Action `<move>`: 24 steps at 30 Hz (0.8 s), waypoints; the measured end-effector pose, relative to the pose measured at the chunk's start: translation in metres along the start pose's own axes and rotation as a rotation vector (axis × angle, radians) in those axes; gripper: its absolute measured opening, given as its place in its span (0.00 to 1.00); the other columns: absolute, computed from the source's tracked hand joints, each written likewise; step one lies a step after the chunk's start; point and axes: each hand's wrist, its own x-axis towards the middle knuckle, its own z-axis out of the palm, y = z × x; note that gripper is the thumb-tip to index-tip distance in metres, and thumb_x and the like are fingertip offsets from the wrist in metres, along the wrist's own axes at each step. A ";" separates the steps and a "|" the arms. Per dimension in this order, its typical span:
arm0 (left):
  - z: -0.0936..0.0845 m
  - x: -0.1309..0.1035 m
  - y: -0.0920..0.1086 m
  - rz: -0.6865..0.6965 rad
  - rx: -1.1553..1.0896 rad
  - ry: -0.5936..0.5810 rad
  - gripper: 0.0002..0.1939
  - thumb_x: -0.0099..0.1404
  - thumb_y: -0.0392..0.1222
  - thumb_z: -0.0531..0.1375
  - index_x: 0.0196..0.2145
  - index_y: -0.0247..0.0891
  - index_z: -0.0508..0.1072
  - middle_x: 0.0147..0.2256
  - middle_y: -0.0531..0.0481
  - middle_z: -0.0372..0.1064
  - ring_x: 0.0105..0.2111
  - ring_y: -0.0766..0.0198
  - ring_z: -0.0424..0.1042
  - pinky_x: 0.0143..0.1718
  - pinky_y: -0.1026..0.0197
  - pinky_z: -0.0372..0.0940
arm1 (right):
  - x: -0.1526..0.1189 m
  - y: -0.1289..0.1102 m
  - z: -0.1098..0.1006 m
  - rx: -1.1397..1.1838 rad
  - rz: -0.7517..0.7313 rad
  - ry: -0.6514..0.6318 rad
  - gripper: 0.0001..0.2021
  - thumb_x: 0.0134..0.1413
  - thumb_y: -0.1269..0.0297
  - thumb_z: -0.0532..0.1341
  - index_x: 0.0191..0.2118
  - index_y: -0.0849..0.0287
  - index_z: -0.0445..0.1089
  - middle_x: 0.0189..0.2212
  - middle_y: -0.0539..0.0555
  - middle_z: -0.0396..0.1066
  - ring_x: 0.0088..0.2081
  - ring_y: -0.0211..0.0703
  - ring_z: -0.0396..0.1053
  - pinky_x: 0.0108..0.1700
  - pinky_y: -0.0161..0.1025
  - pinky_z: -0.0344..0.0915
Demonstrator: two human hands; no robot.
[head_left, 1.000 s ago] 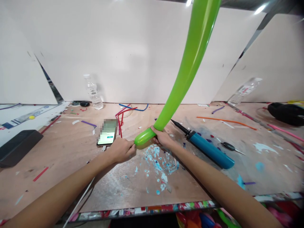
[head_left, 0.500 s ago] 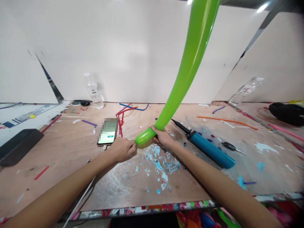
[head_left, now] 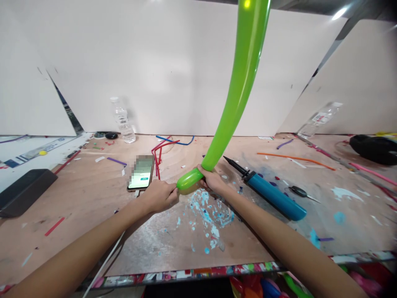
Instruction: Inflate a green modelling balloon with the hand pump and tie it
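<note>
A long green modelling balloon (head_left: 238, 95) rises from my hands and runs out of the top of the view. My left hand (head_left: 163, 194) is closed on its near end, the tip hidden in the fingers. A little further along, my right hand (head_left: 212, 178) pinches the balloon, leaving a short segment between the two hands. Beyond the pinch the long part bends upward. Right of my right hand lies a blue hand pump (head_left: 274, 194) with a black nozzle. A phone (head_left: 141, 174) with a lit, partly blurred screen lies beyond my left wrist.
Red uninflated balloons (head_left: 159, 159) and an orange one (head_left: 294, 156) lie on the wooden table (head_left: 149, 244). A clear bottle (head_left: 123, 122) stands at the back left, another bottle (head_left: 321, 119) leans at right. A key (head_left: 302, 192), a dark box (head_left: 26, 190) and white panels (head_left: 173, 66) are around.
The long upper part of the green balloon has swung a little to the left. Both hands keep their places and their hold.
</note>
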 end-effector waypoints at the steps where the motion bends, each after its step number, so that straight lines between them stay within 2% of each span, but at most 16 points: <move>1: 0.000 0.000 0.000 0.000 -0.001 0.000 0.23 0.69 0.45 0.44 0.32 0.38 0.76 0.29 0.44 0.77 0.29 0.56 0.75 0.31 0.59 0.60 | 0.000 0.000 0.000 -0.005 0.004 -0.001 0.29 0.51 0.37 0.57 0.15 0.57 0.58 0.06 0.48 0.54 0.08 0.32 0.50 0.10 0.32 0.45; 11: 0.002 0.000 0.000 0.008 0.001 0.002 0.23 0.69 0.45 0.43 0.33 0.39 0.76 0.29 0.44 0.77 0.29 0.55 0.76 0.30 0.59 0.59 | -0.006 -0.011 0.003 -0.001 -0.079 -0.014 0.26 0.50 0.39 0.57 0.18 0.56 0.58 0.06 0.46 0.54 0.09 0.32 0.50 0.12 0.32 0.44; 24: 0.002 0.001 -0.001 -0.024 -0.011 -0.020 0.24 0.70 0.46 0.42 0.33 0.38 0.76 0.29 0.43 0.77 0.29 0.56 0.75 0.31 0.59 0.59 | -0.012 -0.015 0.003 -0.053 -0.092 -0.034 0.32 0.53 0.35 0.53 0.12 0.56 0.55 0.05 0.47 0.49 0.08 0.32 0.47 0.11 0.34 0.41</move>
